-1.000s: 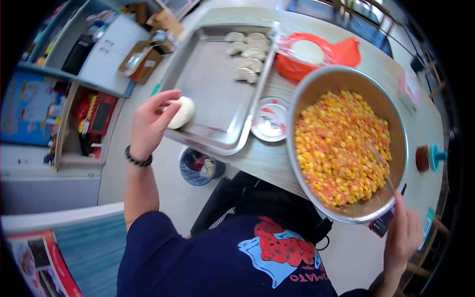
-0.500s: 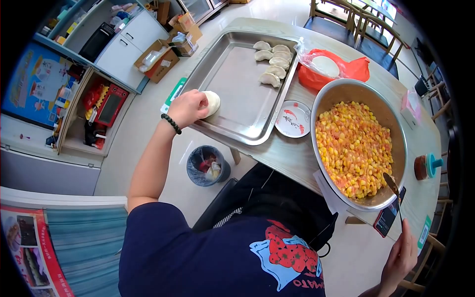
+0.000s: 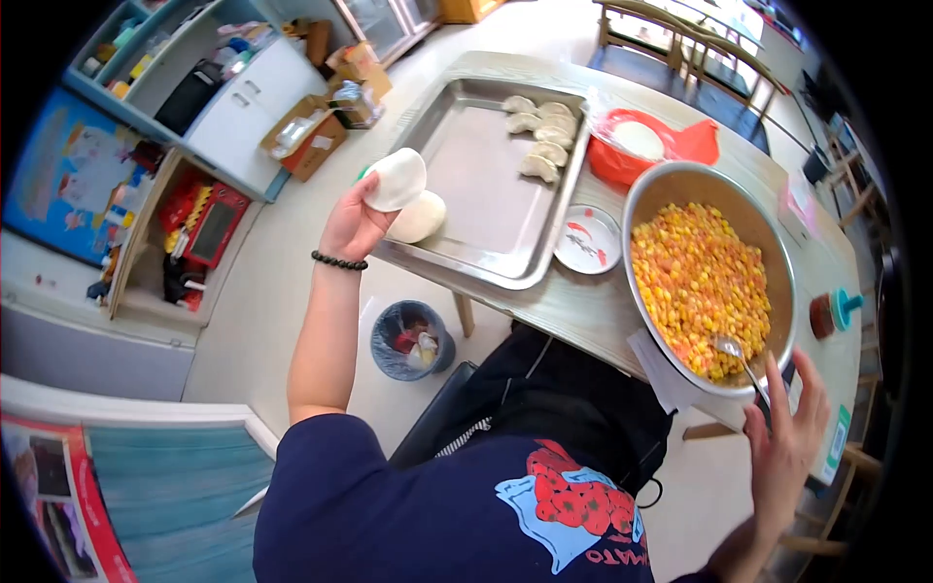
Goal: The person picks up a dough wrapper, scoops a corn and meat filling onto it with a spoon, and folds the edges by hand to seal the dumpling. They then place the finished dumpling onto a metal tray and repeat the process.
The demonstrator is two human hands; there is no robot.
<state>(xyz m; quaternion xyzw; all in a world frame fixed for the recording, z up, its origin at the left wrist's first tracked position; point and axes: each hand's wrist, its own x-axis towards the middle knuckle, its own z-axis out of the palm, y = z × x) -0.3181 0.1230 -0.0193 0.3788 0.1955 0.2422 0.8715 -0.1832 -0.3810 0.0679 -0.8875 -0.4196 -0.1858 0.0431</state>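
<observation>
Left hand (image 3: 352, 225): fingers pinched on one dough wrapper (image 3: 398, 181), now lifted above the wrapper stack (image 3: 420, 220) where the hand was half a second ago; stack layers cannot be counted. Right hand (image 3: 782, 457): fingers spread beside one spoon (image 3: 729, 347); contact cannot be determined. Spoon head, previously near the rim, now in the filling (image 3: 695, 282). Tray (image 3: 476, 185): stack at near-left corner, seven dumplings (image 3: 551, 153) far right. Table (image 3: 573, 313): one bowl (image 3: 724, 194), one small dish (image 3: 588, 255) between bowl and tray.
</observation>
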